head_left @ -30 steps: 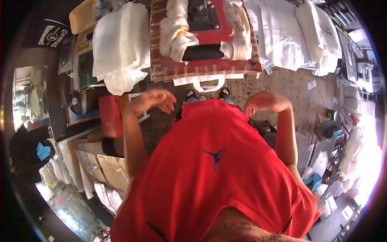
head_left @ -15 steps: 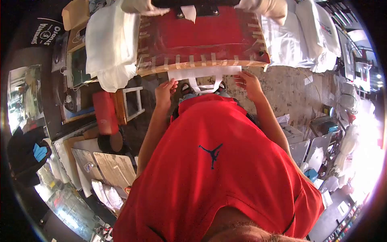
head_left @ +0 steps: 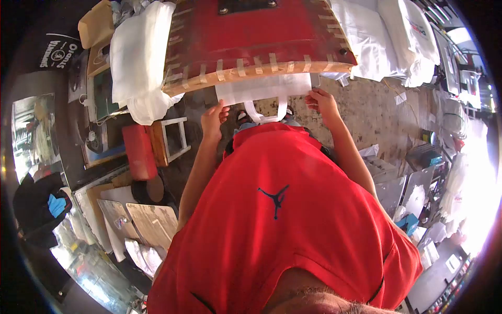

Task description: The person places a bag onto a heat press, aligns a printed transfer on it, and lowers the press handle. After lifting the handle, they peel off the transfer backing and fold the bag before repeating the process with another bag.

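Observation:
A white fabric bag (head_left: 264, 89) with a loop handle (head_left: 282, 107) lies partly under a red-meshed printing screen (head_left: 256, 39) with a wooden frame; its far part is hidden there. My left hand (head_left: 213, 118) is closed at the bag's near left corner, thumb and fingers pinched together. At the near right corner, my right hand (head_left: 322, 102) also pinches the edge, its fingers curled. The handle hangs toward my body between the two hands. Pieces of tape line the screen's wooden edge, just beyond my hands.
Stacks of white bags flank the screen at left (head_left: 141, 52) and right (head_left: 408, 42). A red box-like object (head_left: 139, 152) and a white stool-like frame (head_left: 175, 138) stand on the left. Flat boards (head_left: 151, 222) lean lower left. Below is a worn floor (head_left: 366, 112).
The screen looks raised and tilted, its near edge higher in view, and more of the bag shows. The two pale shapes at the screen's far side have left view. My hands barely moved.

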A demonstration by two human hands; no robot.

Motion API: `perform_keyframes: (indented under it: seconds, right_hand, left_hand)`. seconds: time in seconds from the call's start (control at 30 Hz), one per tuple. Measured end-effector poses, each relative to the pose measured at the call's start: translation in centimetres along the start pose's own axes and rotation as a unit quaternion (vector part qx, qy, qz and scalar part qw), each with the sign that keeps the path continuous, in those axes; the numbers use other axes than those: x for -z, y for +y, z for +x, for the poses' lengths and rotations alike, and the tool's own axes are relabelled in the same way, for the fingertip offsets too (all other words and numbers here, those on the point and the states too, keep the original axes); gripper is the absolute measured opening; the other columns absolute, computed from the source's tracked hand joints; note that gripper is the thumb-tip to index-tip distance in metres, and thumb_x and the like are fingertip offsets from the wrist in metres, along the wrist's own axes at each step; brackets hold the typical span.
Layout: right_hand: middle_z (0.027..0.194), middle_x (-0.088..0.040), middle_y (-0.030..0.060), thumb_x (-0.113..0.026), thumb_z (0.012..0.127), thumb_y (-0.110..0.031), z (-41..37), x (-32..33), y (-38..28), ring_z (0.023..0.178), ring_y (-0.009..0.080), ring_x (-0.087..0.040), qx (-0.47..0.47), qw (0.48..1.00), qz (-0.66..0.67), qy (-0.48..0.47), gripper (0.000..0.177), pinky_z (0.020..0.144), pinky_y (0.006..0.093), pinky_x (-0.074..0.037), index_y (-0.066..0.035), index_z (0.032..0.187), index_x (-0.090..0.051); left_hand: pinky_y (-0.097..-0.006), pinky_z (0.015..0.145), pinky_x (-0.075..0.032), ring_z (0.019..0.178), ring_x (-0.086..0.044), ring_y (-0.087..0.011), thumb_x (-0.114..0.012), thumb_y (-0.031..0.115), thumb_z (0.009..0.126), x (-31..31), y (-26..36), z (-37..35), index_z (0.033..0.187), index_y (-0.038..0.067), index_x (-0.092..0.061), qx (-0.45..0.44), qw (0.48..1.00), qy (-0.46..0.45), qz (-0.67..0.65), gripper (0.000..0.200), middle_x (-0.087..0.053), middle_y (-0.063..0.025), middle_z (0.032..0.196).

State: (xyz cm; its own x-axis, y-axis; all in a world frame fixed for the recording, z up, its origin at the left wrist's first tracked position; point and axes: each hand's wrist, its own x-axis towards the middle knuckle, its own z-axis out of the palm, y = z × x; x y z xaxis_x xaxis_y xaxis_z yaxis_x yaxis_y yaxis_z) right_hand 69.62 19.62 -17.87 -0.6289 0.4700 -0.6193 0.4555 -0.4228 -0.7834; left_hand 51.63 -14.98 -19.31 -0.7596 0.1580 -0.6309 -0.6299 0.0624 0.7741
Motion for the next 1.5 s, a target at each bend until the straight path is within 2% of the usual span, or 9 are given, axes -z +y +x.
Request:
perform_keyframes:
  seconds: [0.03, 0.1, 0.23, 0.33, 0.4, 0.5, 0.7, 0.93, 1.5]
  right_hand:
    - [0.091, -0.071, 0.0053, -0.066, 0.096, -0.023, -0.2, 0.1, 0.1, 0.079, 0.0148, -0.068, 0.002, 1.000, 0.002, 0.003, 0.024, 0.071, 0.0309, -0.054, -0.003, 0.108, -0.068]
    - [0.088, -0.071, 0.0100, -0.070, 0.090, -0.019, -0.8, -0.2, -0.2, 0.074, 0.0219, -0.068, 0.107, 0.949, -0.268, 0.127, 0.021, 0.069, 0.0344, -0.053, -0.002, 0.103, -0.067]
    - [0.088, -0.069, 0.0144, -0.072, 0.083, -0.013, -2.6, -1.2, -2.8, 0.079, 0.0306, -0.068, 0.315, 0.857, -0.374, 0.163, 0.018, 0.074, 0.0388, -0.053, -0.001, 0.096, -0.066]
    - [0.095, -0.068, 0.0135, -0.074, 0.080, -0.010, -3.4, -4.5, -4.5, 0.086, 0.0318, -0.068, 0.405, 0.814, -0.415, 0.029, 0.017, 0.079, 0.0418, -0.055, -0.002, 0.094, -0.066]
    - [0.105, -0.064, 0.0128, -0.076, 0.077, -0.011, -2.9, -7.1, -4.5, 0.111, 0.0346, -0.059, 0.457, 0.744, -0.483, -0.060, 0.028, 0.098, 0.0430, -0.049, -0.005, 0.102, -0.066]
    - [0.122, -0.055, 0.0130, -0.072, 0.075, -0.013, -2.9, -11.0, -4.0, 0.120, 0.0325, -0.050, 0.494, 0.669, -0.549, -0.076, 0.045, 0.100, 0.0472, -0.044, -0.008, 0.118, -0.061]
    - [0.119, -0.053, 0.0129, -0.064, 0.080, -0.013, 0.0, -13.8, -2.2, 0.114, 0.0302, -0.051, 0.550, 0.597, -0.583, -0.036, 0.041, 0.095, 0.0438, -0.043, -0.010, 0.121, -0.060]
    - [0.111, -0.056, 0.0122, -0.060, 0.080, -0.014, -0.4, -14.1, -2.0, 0.112, 0.0300, -0.053, 0.527, 0.625, -0.572, -0.069, 0.031, 0.093, 0.0443, -0.045, -0.006, 0.110, -0.064]
    - [0.088, -0.067, 0.0142, -0.061, 0.080, -0.011, 0.7, -15.3, -1.7, 0.092, 0.0331, -0.068, 0.451, 0.701, -0.543, -0.104, 0.012, 0.079, 0.0430, -0.059, -0.004, 0.088, -0.066]
  left_hand:
    - [-0.0225, 0.063, -0.047, 0.068, -0.062, -0.0092, -0.074, 0.030, 0.094, 0.2, 0.1, 0.1, 0.091, 0.000, -0.072, -0.001, 1.000, -0.004, 0.001, 0.030, -0.073, -0.0067, 0.083]
    - [-0.0252, 0.061, -0.045, 0.065, -0.057, -0.0107, -0.072, 0.033, 0.095, 0.9, 0.3, 0.3, 0.090, -0.001, -0.070, -0.144, 0.933, 0.181, 0.276, 0.034, -0.067, -0.0058, 0.073]
    - [-0.0303, 0.061, -0.045, 0.062, -0.053, -0.0125, -0.073, 0.030, 0.094, 0.2, 2.4, -1.7, 0.090, -0.001, -0.069, -0.299, 0.895, 0.185, 0.275, 0.032, -0.061, -0.0068, 0.070]
    - [-0.0366, 0.069, -0.048, 0.069, -0.060, -0.0195, -0.074, 0.021, 0.092, -2.0, 4.0, -0.4, 0.092, 0.000, -0.069, -0.413, 0.871, 0.070, 0.257, 0.022, -0.065, -0.0086, 0.079]
    - [-0.0421, 0.083, -0.050, 0.087, -0.065, -0.0295, -0.074, 0.011, 0.088, -4.2, 5.6, 0.9, 0.100, 0.000, -0.068, -0.567, 0.742, -0.003, 0.357, 0.017, -0.069, -0.0131, 0.096]
    - [-0.0481, 0.095, -0.047, 0.105, -0.062, -0.0403, -0.071, 0.011, 0.088, -7.3, 7.5, 3.0, 0.109, 0.001, -0.067, -0.612, 0.697, -0.042, 0.373, 0.024, -0.069, -0.0173, 0.110]
    - [-0.0528, 0.099, -0.045, 0.113, -0.059, -0.0466, -0.062, 0.020, 0.093, -10.3, 10.9, 10.5, 0.114, 0.000, -0.065, -0.580, 0.667, 0.045, 0.466, 0.030, -0.066, -0.0242, 0.118]
    - [-0.0515, 0.104, -0.043, 0.126, -0.055, -0.0389, -0.057, 0.023, 0.095, -13.9, 13.2, 17.1, 0.129, 0.004, -0.061, -0.551, 0.637, -0.009, 0.539, 0.039, -0.061, -0.0225, 0.133]
    - [-0.0482, 0.098, -0.047, 0.115, -0.061, -0.0345, -0.061, 0.024, 0.093, -17.0, 17.6, 17.4, 0.122, 0.003, -0.065, -0.550, 0.577, -0.003, 0.604, 0.036, -0.067, -0.0202, 0.123]
